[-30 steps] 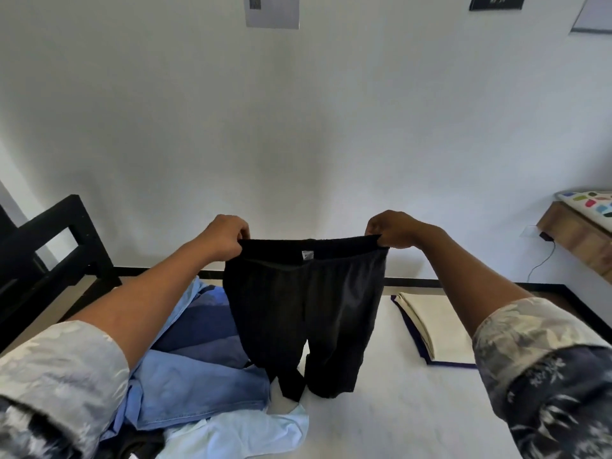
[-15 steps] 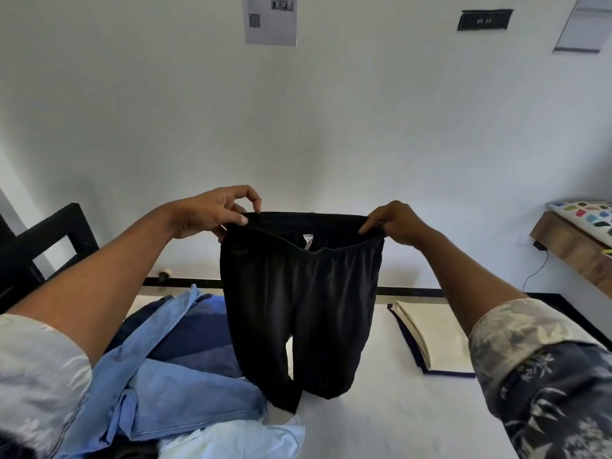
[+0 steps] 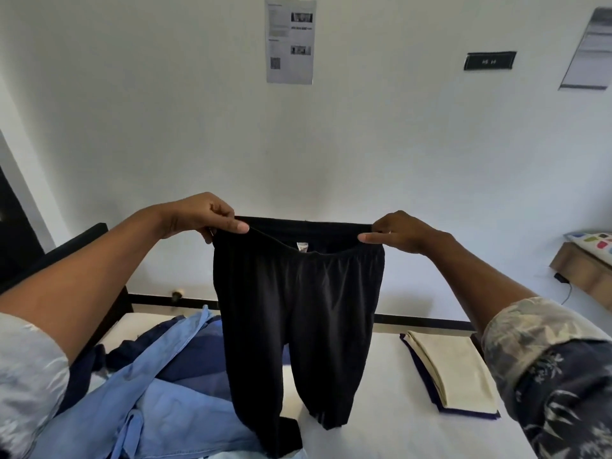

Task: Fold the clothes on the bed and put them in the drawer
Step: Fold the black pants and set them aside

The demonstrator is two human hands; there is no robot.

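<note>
A heap of blue clothes (image 3: 159,392) lies on the bed (image 3: 381,432) at 7 o'clock, and a folded cream cloth (image 3: 453,372) at 4 o'clock. Black trousers (image 3: 298,309) hang over the middle. The left hand (image 3: 195,215) and right hand (image 3: 402,231) each pinch the waistband, fingers (image 3: 240,227) curled on it. A printed sheet (image 3: 289,41) is on the wall at 12 o'clock.

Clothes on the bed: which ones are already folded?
The cream-topped stack at the right, a flat, neat rectangle. The blue clothes at the left lie heaped, and the black trousers are held up unfolded.
</note>
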